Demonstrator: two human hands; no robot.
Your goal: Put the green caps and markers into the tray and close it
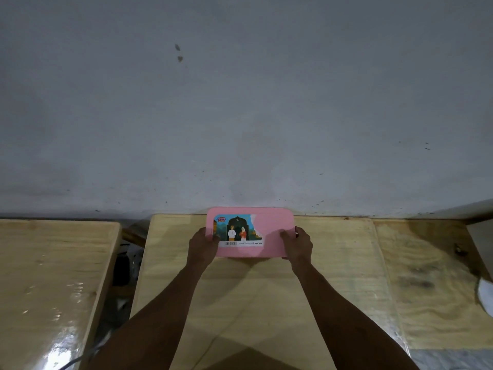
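While both forearms reach forward from the near edge of the view, converging slightly toward the far side of the desk [266, 289], the left hand [203, 244] and the right hand [296, 245] sit at opposite short ends of a pink tray [269, 244]. Each wrist is fairly straight, with the back of the hand turned up toward the camera. The tray is a flat, rounded-corner rectangle with its lid on, so nothing inside can be seen, and no green caps or markers show anywhere on the desk. A colourful sticker [236, 230] covers the left part of the lid: two small cartoon figures stand before a dark arched building under a crescent moon, with a barcode strip and small print along its near edge; its right edge is torn unevenly, leaving bare pink beyond. The tray lies at the far edge of the pale wooden desk, close against the grey wall [240, 102], roughly centred left to right. The left hand wraps the tray's left end, thumb on top of the lid by the sticker's near left corner and fingers curled around the side. The right hand mirrors it, thumb resting on the bare pink lid, fingers hooked over the right end. Both hands are closed narrowly on the tray rather than spread. A second wooden surface [53, 276] stands to the left across a dark gap.
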